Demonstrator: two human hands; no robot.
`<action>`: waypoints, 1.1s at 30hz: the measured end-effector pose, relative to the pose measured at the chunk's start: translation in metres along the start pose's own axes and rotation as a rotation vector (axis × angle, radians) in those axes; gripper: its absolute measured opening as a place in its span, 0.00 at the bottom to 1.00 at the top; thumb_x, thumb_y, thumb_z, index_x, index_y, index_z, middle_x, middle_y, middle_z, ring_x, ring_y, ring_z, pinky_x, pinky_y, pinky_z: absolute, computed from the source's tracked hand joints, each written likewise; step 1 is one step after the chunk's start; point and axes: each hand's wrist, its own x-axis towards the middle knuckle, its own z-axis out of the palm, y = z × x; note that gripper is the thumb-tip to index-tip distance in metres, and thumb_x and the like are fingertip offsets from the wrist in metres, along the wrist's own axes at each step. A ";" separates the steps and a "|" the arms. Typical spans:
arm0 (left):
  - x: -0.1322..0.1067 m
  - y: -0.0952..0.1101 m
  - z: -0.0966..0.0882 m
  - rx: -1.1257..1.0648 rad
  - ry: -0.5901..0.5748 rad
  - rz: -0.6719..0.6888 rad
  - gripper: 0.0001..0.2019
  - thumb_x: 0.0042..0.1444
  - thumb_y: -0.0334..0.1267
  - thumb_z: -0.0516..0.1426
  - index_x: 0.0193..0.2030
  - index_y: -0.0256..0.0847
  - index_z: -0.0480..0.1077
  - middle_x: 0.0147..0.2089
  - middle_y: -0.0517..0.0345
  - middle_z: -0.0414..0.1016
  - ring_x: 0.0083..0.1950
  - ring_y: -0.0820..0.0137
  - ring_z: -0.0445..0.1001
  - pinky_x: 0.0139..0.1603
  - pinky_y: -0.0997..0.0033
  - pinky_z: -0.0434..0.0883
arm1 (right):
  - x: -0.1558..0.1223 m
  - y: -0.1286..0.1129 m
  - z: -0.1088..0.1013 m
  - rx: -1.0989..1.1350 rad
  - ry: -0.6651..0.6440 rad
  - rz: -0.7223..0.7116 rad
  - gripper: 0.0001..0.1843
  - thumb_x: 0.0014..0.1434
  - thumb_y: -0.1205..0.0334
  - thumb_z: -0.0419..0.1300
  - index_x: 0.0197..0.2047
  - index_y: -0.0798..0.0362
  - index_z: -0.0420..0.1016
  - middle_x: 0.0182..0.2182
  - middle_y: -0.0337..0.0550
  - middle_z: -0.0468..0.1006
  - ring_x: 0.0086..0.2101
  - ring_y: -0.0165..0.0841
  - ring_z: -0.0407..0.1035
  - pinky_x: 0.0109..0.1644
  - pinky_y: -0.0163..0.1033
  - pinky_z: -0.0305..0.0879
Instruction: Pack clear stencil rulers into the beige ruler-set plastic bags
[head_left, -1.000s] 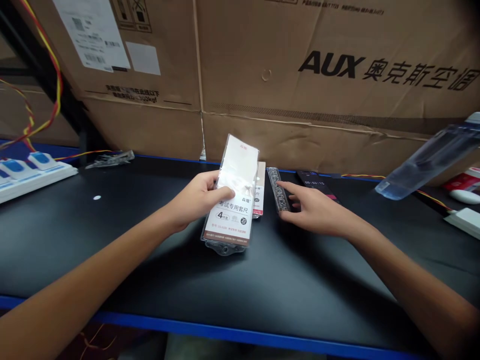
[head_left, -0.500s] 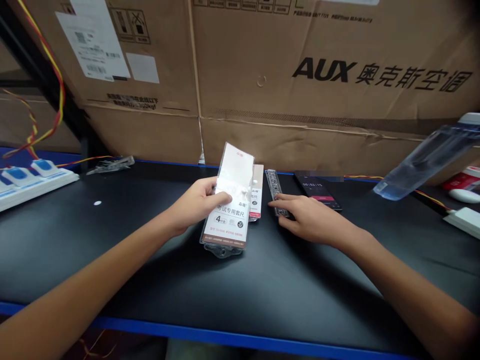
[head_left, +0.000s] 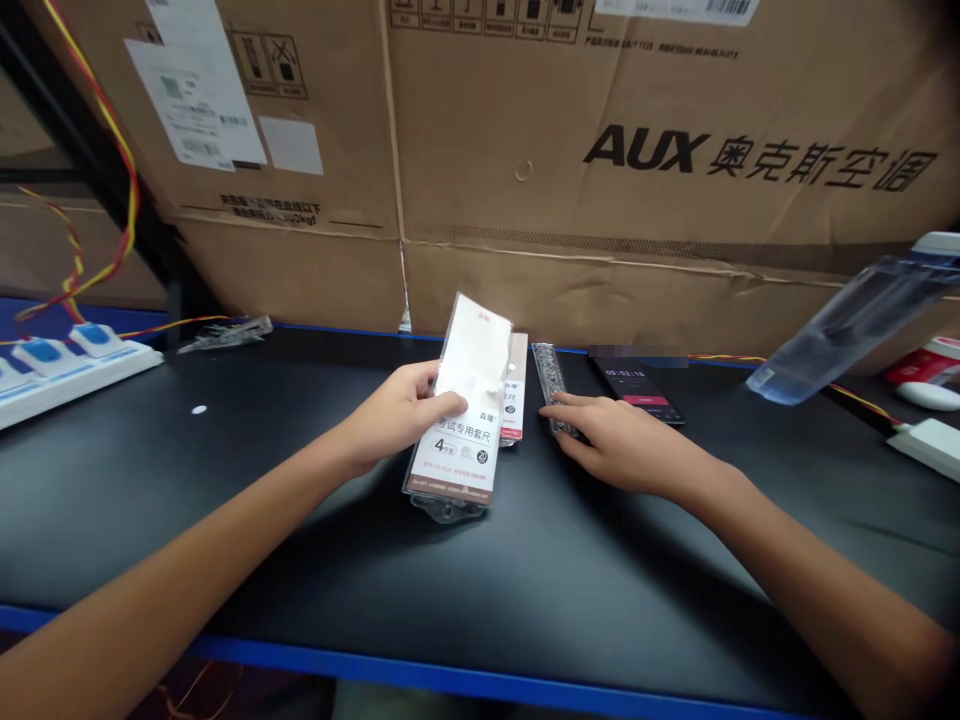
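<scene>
The person's left hand pinches a packaged ruler set near the middle of the black desk, with the thumb across the front of the clear blister pack and the fingers curled behind its left edge. The pack tilts upward, its hanging tab toward the near edge, and its printed card reads "4" and "20". A similar pack lies on the desk just behind it, partly covered by the held one.

The right hand lies palm down with its fingers loosely spread, and the fingertips rest on a clear patterned plastic strip lying flat just beside that second pack. No pinch shows there. A smartphone with a lit timer display lies just to the right of the strip, near the back edge.

Toward the right end of the desk, a clear plastic bottle leans at a tilt, with a white computer mouse beyond it. A white power strip with blue switches sits at the left edge, with red-and-yellow wires rising behind it. Large cardboard AUX boxes stand along the back edge.
</scene>
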 end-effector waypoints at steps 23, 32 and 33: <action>0.000 0.001 0.000 0.023 0.005 -0.005 0.17 0.55 0.37 0.62 0.52 0.39 0.74 0.41 0.54 0.83 0.41 0.60 0.82 0.37 0.67 0.77 | 0.002 0.003 -0.003 0.060 0.036 -0.048 0.19 0.66 0.62 0.52 0.55 0.49 0.77 0.61 0.49 0.72 0.55 0.46 0.72 0.60 0.46 0.67; -0.001 0.003 0.000 0.018 0.011 -0.005 0.18 0.54 0.38 0.62 0.52 0.39 0.74 0.42 0.53 0.83 0.42 0.59 0.82 0.39 0.65 0.77 | 0.001 0.006 -0.001 0.047 0.018 -0.019 0.22 0.68 0.57 0.50 0.62 0.48 0.72 0.66 0.50 0.67 0.60 0.50 0.68 0.63 0.54 0.63; -0.001 0.003 0.000 0.020 0.012 -0.006 0.18 0.54 0.38 0.62 0.52 0.39 0.74 0.42 0.53 0.83 0.42 0.59 0.82 0.39 0.65 0.77 | 0.001 0.006 -0.001 0.052 0.022 -0.025 0.21 0.68 0.58 0.50 0.60 0.48 0.73 0.65 0.49 0.68 0.59 0.50 0.68 0.63 0.54 0.64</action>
